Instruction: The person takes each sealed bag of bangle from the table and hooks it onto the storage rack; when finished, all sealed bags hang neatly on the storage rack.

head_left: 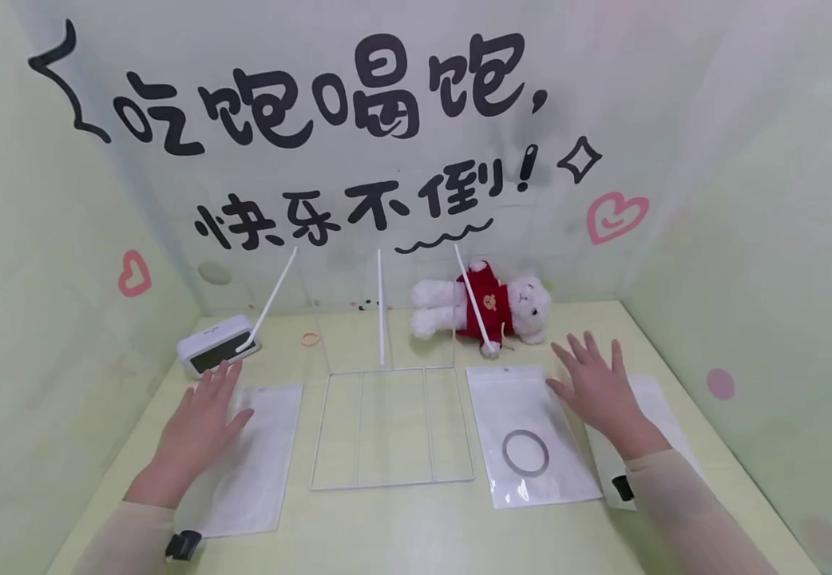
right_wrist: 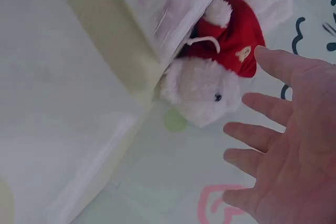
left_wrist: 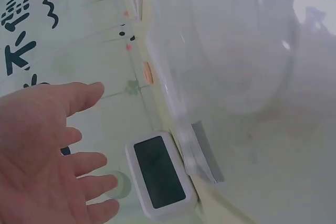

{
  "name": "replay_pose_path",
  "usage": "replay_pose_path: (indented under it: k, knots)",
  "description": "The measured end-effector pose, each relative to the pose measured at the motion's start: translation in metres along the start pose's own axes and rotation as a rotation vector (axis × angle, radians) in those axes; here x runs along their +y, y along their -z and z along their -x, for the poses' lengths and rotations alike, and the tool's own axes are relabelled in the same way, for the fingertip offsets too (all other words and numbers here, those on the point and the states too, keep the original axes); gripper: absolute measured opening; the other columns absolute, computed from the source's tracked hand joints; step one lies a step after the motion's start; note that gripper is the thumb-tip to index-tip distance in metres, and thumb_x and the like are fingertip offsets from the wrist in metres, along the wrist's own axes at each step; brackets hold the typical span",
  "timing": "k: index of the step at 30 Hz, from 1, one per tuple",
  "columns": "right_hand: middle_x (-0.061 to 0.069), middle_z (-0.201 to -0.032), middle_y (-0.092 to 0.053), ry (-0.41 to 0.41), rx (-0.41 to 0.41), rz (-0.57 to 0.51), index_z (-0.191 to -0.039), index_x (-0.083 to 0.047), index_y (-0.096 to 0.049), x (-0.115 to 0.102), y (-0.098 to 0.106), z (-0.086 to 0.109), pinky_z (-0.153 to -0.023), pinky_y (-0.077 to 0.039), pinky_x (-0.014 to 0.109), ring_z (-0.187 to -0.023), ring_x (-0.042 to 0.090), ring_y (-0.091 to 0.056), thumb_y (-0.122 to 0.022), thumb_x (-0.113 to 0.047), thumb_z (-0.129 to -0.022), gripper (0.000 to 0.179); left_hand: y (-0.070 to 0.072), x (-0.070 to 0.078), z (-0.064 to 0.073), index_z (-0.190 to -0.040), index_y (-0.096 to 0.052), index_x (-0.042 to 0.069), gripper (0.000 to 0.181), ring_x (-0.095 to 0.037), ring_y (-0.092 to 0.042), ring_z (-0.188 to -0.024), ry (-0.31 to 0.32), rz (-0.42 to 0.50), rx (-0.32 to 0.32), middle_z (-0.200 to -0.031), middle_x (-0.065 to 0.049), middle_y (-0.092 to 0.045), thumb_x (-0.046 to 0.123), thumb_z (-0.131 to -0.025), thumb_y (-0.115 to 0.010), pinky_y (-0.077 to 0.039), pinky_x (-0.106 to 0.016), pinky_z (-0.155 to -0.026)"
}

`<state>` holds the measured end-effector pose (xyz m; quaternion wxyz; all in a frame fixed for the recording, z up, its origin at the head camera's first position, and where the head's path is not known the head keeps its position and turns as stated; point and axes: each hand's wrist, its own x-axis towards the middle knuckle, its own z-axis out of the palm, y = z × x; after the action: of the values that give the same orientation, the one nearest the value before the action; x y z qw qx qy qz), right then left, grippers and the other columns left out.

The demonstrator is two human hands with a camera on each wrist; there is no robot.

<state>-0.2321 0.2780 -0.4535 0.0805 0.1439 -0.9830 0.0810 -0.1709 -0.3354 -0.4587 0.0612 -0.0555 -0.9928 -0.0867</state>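
Observation:
My left hand (head_left: 199, 423), fingers spread and holding nothing, hovers over the left edge of a flat translucent bag (head_left: 261, 455). Just beyond its fingertips is a white digital clock (head_left: 220, 345) with a dark screen, also seen in the left wrist view. On the other side, my right hand (head_left: 601, 391) is likewise spread and holds nothing. It hangs between a clear bag (head_left: 520, 399) with a grey ring (head_left: 526, 453) showing on it and another white bag (head_left: 663, 407), partly hidden by the forearm. A white wire rack (head_left: 393, 483) stands between the hands.
Three slanted white rods (head_left: 381, 311) rise at the rack's back. Behind its right side lies a white teddy bear (head_left: 528, 307) in a red top. A small orange ring (head_left: 311, 339) lies near the clock. Printed wall sheets (head_left: 754, 263) enclose the table's back and sides.

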Motion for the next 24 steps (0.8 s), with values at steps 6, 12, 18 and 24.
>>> replay_pose_path:
  k: [6,12,18,24]
  knots:
    - [0.018,-0.14,-0.065,0.207,0.089,-0.043,-0.129,-0.007,-0.07,-0.044,-0.011,0.008,-0.117,-0.035,0.07,-0.131,0.041,-0.059,-0.081,-0.027,-0.09,0.045,0.0,-0.03,0.002,-0.151,-0.043,0.002,0.062,-0.054,-0.047,-0.133,0.048,0.09,-0.03,-0.15,-0.031,-0.046,0.026,-0.099,-0.066,-0.047,-0.073,-0.098]
    - [0.011,-0.132,-0.07,0.337,0.058,-0.117,-0.12,-0.01,-0.076,-0.081,-0.022,0.022,-0.099,-0.058,0.051,-0.12,0.033,-0.066,-0.085,-0.024,-0.085,0.039,0.002,-0.056,0.0,-0.145,-0.052,0.002,0.053,-0.047,-0.06,-0.115,0.098,0.221,-0.041,-0.14,-0.029,-0.054,0.023,-0.099,-0.068,-0.056,-0.061,-0.088]
    - [0.008,-0.126,-0.072,0.441,-0.005,-0.128,-0.115,-0.012,-0.078,-0.102,-0.032,0.034,-0.094,-0.06,0.044,-0.116,0.028,-0.068,-0.085,-0.025,-0.084,0.035,-0.003,-0.074,-0.015,-0.147,-0.05,0.002,0.055,-0.038,-0.063,-0.105,0.13,0.296,-0.13,-0.141,-0.027,-0.052,0.023,-0.1,-0.068,-0.06,-0.04,-0.076]
    - [0.007,-0.122,-0.073,0.526,0.001,-0.13,-0.11,-0.013,-0.078,-0.111,-0.038,0.035,-0.092,-0.059,0.045,-0.111,0.026,-0.069,-0.085,-0.023,-0.082,0.03,-0.011,-0.094,-0.019,-0.146,-0.054,0.005,0.053,-0.03,-0.062,-0.097,0.123,0.325,-0.162,-0.147,-0.027,-0.048,0.023,-0.099,-0.07,-0.054,-0.028,-0.068]
